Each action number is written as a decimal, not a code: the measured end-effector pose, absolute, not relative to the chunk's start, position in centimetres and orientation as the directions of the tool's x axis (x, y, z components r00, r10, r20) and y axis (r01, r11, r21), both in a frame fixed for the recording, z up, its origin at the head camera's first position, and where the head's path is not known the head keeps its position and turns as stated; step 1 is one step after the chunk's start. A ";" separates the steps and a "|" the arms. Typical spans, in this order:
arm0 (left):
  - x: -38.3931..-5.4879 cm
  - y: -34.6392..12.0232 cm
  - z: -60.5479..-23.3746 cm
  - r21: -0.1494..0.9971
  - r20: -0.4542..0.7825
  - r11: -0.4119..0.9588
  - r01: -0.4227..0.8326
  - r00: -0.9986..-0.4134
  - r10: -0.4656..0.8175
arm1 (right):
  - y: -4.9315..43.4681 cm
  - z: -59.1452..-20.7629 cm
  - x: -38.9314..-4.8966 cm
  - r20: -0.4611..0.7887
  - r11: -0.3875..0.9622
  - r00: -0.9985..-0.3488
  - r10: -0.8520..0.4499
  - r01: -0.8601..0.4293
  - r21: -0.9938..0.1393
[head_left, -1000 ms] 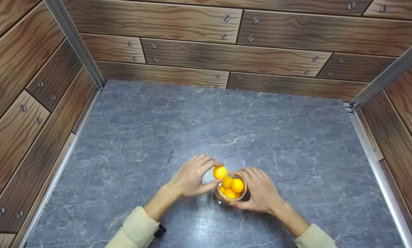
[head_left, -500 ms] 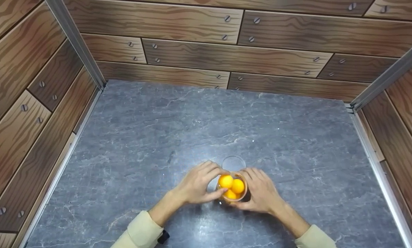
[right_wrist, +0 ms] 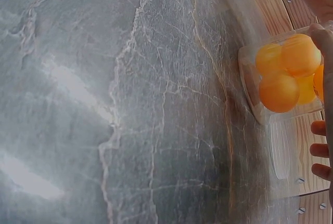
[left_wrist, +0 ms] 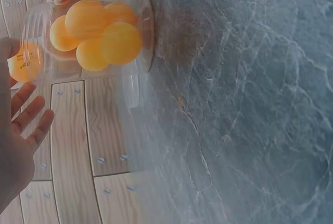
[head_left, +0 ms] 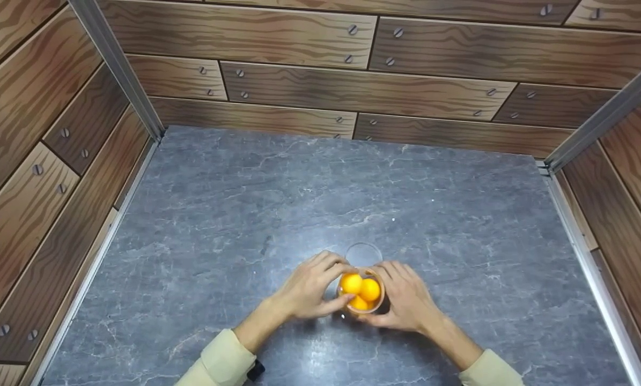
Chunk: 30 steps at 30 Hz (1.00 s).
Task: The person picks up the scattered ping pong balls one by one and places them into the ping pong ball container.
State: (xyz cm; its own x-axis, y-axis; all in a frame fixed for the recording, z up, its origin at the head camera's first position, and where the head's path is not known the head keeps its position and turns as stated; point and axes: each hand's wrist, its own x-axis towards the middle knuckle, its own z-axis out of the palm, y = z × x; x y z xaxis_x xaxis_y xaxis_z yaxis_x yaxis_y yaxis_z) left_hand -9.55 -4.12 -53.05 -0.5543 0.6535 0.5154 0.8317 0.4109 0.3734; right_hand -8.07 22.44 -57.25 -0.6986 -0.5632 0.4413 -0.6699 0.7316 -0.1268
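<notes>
A clear plastic jar [left_wrist: 62, 69] stands on the grey marbled table, with several orange ping-pong balls [left_wrist: 120, 43] inside. My right hand [head_left: 406, 297] grips the jar from the right, its thumb toward the near side. At the jar's mouth, my left hand [head_left: 314, 287] pinches one orange ping-pong ball [head_left: 351, 282] between thumb and forefinger. In the left wrist view this ball [left_wrist: 27, 63] shows dark print and overlaps the ribbed neck; the other left fingers extend beside the jar.
A clear round lid [head_left: 363, 244] lies on the table [head_left: 245, 203] just behind the jar. Wood-patterned walls [head_left: 293, 86] with metal corner rails [head_left: 119, 69] enclose the back and sides.
My left hand has moved right and toward me, carrying its ball from beside the rim to the jar's mouth. Over the last half second it barely moves. The right hand stays on the jar.
</notes>
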 end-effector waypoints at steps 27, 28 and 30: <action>-8.8 -5.5 -53.7 0.464 0.398 0.465 0.755 -0.646 0.651 | 23.5 -56.6 -8.0 0.372 0.759 -0.753 -0.543 -0.629 -0.167; -8.8 -5.7 -53.7 0.464 0.389 0.474 0.748 -0.653 0.649 | 23.6 -56.5 -8.0 0.370 0.761 -0.755 -0.541 -0.627 -0.168; -8.9 -6.0 -53.8 0.453 0.379 0.494 0.742 -0.662 0.647 | 23.9 -56.3 -8.0 0.372 0.764 -0.754 -0.541 -0.626 -0.157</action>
